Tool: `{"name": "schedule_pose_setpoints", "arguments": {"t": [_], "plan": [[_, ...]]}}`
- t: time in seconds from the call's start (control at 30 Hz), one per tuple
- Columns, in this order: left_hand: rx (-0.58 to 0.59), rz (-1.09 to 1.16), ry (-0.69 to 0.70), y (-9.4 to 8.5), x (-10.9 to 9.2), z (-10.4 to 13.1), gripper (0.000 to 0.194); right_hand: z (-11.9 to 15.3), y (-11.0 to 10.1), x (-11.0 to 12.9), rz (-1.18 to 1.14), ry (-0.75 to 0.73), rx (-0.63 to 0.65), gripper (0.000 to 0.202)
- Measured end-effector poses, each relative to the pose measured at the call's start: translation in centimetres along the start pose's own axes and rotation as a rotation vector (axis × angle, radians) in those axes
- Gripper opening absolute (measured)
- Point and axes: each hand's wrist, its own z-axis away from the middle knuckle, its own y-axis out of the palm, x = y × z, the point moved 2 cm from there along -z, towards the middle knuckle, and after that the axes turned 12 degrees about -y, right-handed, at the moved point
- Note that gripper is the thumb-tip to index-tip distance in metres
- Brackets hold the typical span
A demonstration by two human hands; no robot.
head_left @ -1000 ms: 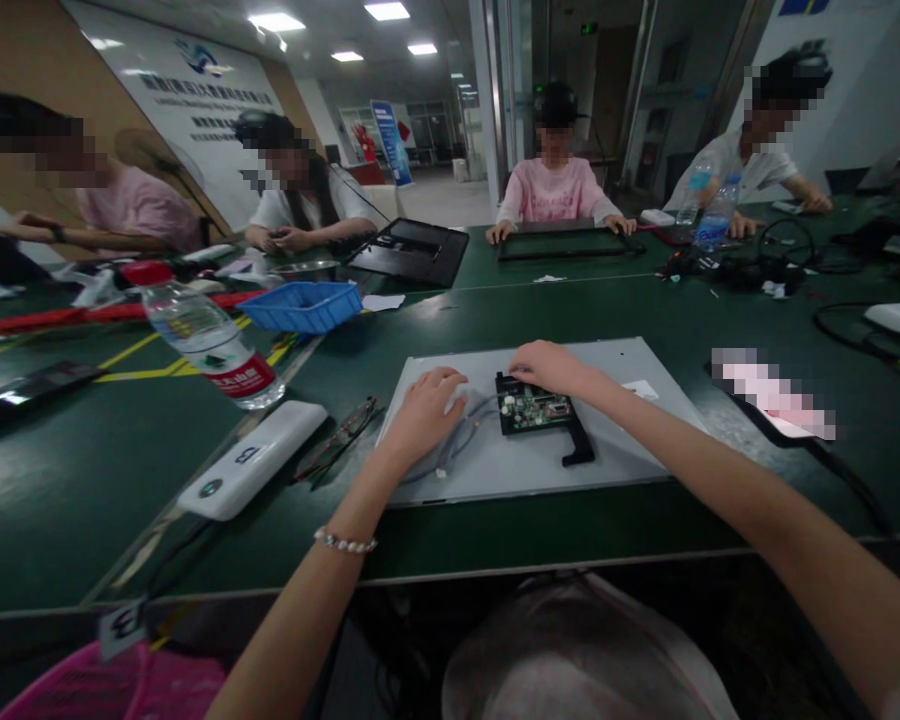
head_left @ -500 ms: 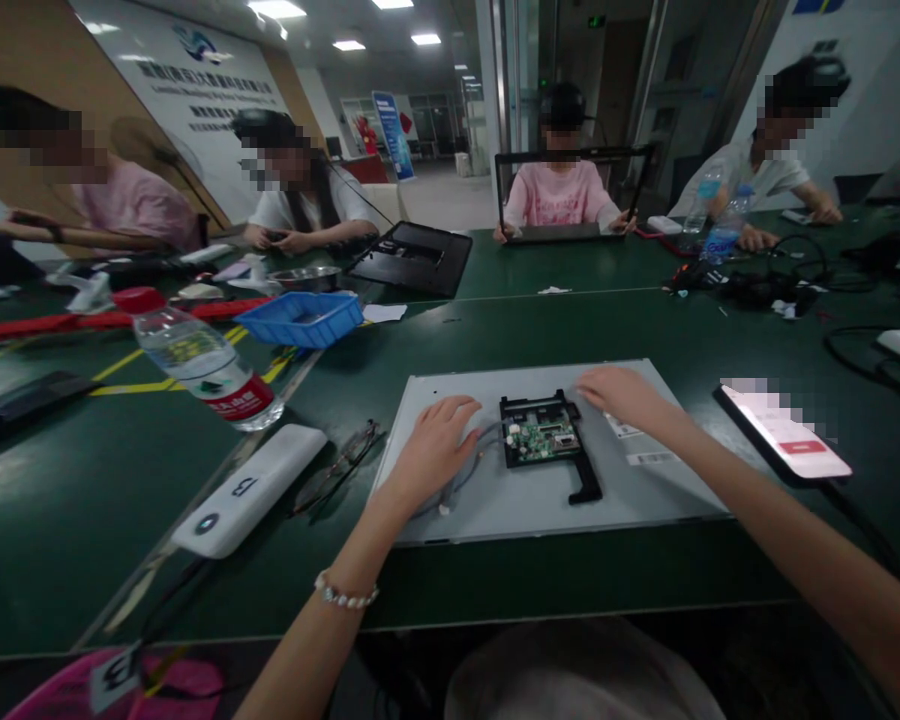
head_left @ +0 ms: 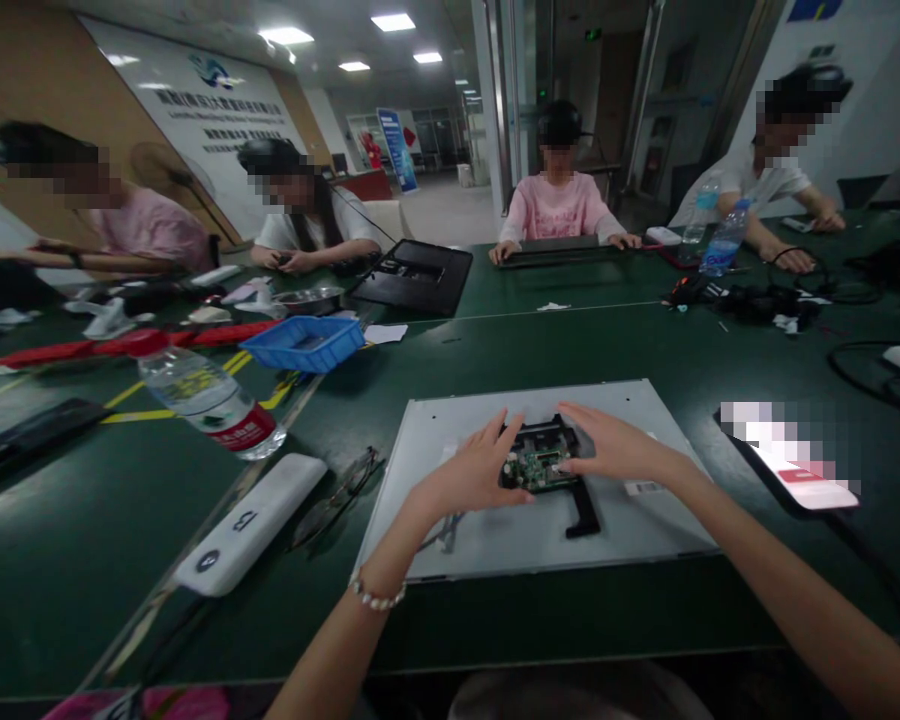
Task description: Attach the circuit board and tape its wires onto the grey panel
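A green circuit board [head_left: 534,470] sits in a black plastic bracket [head_left: 585,512], which lies on a flat grey-white panel [head_left: 487,555]. My left hand [head_left: 476,475] is at the left side of the board, fingers spread, with thumb and fingertips reaching over its edge. On the other side, my right hand [head_left: 619,445] has its fingers apart around the bracket's upper right corner. Whether the fingertips touch the board or the bracket, I cannot tell. A grey cable [head_left: 446,535] lies on the panel, partly hidden by my left hand.
Left of the panel are glasses [head_left: 337,500], a white power bank [head_left: 251,525] and a tilted water bottle [head_left: 210,400]. A blue tray [head_left: 304,345] stands behind them. On the right lies a lit phone [head_left: 795,460]. Several people sit around the green table [head_left: 390,350].
Both my hands have moved inward over the board and bracket. Across the table, a person has lowered a black frame from upright to the tabletop.
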Motion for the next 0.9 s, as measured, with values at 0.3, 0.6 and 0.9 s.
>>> {"name": "schedule_pose_setpoints", "arguments": {"t": [0.3, 0.6, 0.9], "plan": [[0.042, 0.228, 0.095, 0.3, 1.8, -0.3, 0.107, 0.8, 0.5, 0.1, -0.053, 0.026, 0.105, 0.09], [0.015, 0.182, 0.062, 1.4, 2.4, -0.7, 0.113, 0.5, 0.6, 0.4, 0.073, -0.041, 0.135, 0.089], [0.015, 0.117, 0.084, 2.3, 2.1, -0.3, 0.112, 0.8, 0.5, 1.1, 0.202, -0.088, 0.163, 0.085]]}}
